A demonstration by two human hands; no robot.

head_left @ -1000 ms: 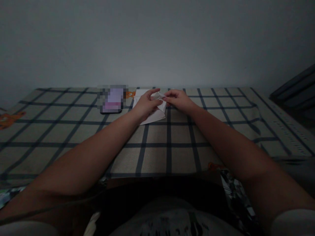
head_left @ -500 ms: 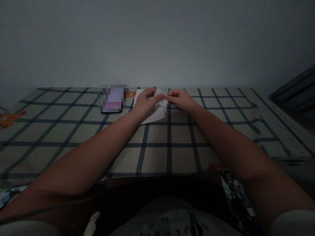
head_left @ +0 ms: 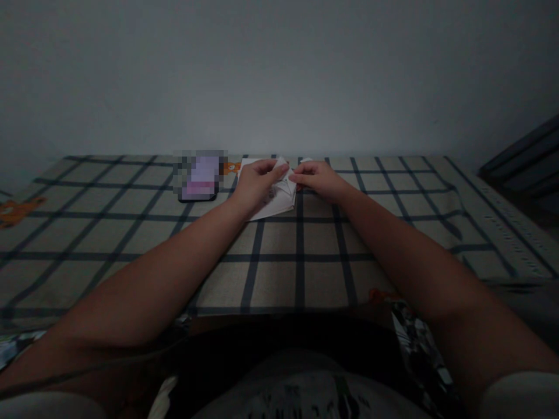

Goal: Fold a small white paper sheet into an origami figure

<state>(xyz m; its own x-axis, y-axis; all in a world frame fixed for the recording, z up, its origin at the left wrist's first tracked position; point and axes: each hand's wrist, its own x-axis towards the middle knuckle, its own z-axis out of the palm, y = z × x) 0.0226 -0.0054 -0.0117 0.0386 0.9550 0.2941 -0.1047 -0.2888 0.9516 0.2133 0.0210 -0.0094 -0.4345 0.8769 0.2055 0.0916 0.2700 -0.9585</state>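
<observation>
A sheet of white paper (head_left: 276,205), partly folded, lies on the checked cloth near the back of the table. My left hand (head_left: 258,181) rests over its left part, with the thumb and fingers closed on a raised fold. From the other side, my right hand (head_left: 315,176) pinches the paper's right edge between thumb and fingertips. The fingers cover part of the folds, so the paper's full shape is hidden. A small white piece shows just behind my right hand; whether it joins the sheet I cannot tell.
A phone (head_left: 201,177) with a blurred-out screen lies left of the paper. The checked tablecloth (head_left: 279,279) has orange bear prints, and a pale wall (head_left: 279,75) rises behind it. At the far right stands a dark striped object (head_left: 530,166).
My left thumb has drawn back slightly to the left, apart from the right fingertips. My right hand has shifted a little lower, and more of the folded paper shows between the hands.
</observation>
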